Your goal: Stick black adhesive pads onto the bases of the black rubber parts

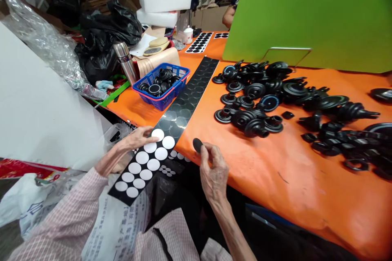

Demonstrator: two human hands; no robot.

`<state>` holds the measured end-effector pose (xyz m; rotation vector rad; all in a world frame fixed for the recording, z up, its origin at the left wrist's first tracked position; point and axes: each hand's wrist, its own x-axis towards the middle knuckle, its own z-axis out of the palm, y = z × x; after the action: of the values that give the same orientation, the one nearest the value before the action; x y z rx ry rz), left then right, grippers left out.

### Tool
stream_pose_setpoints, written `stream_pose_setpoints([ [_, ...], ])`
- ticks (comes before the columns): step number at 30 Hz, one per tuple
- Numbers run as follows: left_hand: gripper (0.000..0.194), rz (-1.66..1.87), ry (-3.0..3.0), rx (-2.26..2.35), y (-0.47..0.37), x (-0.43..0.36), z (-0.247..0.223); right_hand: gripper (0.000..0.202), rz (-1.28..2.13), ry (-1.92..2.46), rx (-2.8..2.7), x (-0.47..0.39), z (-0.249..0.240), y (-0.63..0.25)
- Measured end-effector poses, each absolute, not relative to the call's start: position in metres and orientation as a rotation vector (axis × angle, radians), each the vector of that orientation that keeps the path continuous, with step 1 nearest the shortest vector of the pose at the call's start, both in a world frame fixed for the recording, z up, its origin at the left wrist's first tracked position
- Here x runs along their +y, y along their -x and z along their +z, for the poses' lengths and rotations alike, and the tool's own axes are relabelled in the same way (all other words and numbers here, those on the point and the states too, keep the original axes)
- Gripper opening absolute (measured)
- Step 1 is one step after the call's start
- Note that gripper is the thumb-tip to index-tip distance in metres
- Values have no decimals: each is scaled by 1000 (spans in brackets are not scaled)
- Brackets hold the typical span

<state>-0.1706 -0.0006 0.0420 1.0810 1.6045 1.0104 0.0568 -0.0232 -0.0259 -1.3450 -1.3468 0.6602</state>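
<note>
At the left, the left hand (pixel 134 140) lies on the strip's left edge, thumb over the white circles; whether fingers grip from beneath, I cannot tell. Near the tabletop's front edge stands a blue plastic basket (pixel 158 102) of black parts. Beside it the black sticker strip (pixel 190 89) runs back across the tabletop (pixel 196 130), its near end jutting past the front edge. It is probably light and bendy, best held by its side margins. Next, above that edge, a black disc (pixel 197 145) is pinched between thumb and forefinger of the right hand (pixel 214 169). It looks thin, light and flexible, perhaps tacky on one face, so its rim suits holding. Farther right lie heaped black stepped discs (pixel 255 91).
</note>
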Motion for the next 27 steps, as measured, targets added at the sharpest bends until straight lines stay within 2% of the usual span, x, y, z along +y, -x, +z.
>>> stream_pose_setpoints([
  [3, 29, 901, -1202, 1701, 150, -13, 48, 15, 595, 1262, -1426, -37, -21, -61],
  [6, 40, 806, -1026, 1464, 105, -34, 39, 20, 566, 1141, -1569, -54, -18, -56],
  [9, 33, 907, -825, 1262, 63, -42, 29, 23, 672, 1121, -1616, -63, -18, -63],
  [12, 27, 861, -829, 1152, 36, -33, 27, 23, 826, 1293, -1308, -61, -15, -85],
  [15, 29, 707, -1140, 1216, 13, -11, 32, 23, 898, 1375, -944, -53, -11, -110],
  [20, 28, 786, -1792, 1662, -49, 43, 36, 30, 778, 1384, -753, -49, -1, -145],
  [24, 46, 772, -2035, 1534, -98, 74, 23, 31, 914, 1389, -803, -64, -6, -166],
  [27, 37, 898, -1893, 1385, -111, 82, 11, 34, 987, 1400, -763, -76, -16, -178],
])
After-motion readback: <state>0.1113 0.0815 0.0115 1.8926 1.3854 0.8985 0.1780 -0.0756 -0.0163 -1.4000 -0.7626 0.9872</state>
